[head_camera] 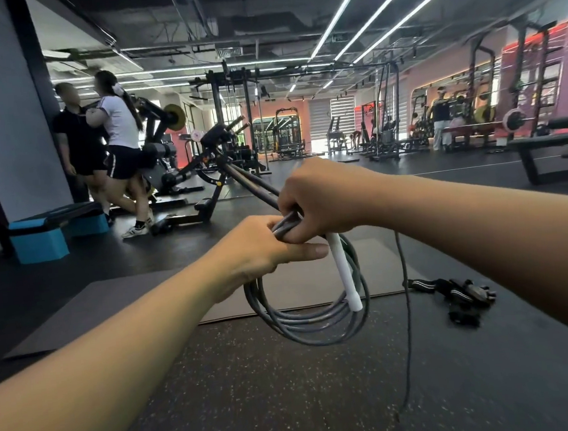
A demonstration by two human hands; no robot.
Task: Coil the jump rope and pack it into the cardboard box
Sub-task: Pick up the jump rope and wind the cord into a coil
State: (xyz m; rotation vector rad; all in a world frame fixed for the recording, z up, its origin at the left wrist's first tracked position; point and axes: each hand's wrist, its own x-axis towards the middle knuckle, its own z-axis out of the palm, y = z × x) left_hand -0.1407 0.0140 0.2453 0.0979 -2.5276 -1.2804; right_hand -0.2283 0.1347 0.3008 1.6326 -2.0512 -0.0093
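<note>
Several loops of the grey rubber jump rope (pixel 309 318) hang gathered beneath the left hand (pixel 255 251) and right hand (pixel 325 198), both clenched on the bundle, so coiling continues: the trailing tail needs winding in; no cardboard box is visible.

Grey jump rope (pixel 309 318), mostly coiled: several loops hang in a rough circle below the grip, bunched together at the top where it's held. White handle (pixel 344 273) sticks out just under the grip, pointing down, slightly tilted. One loose strand (pixel 406 307) trails down right of the grip, uncoiled.
</note>
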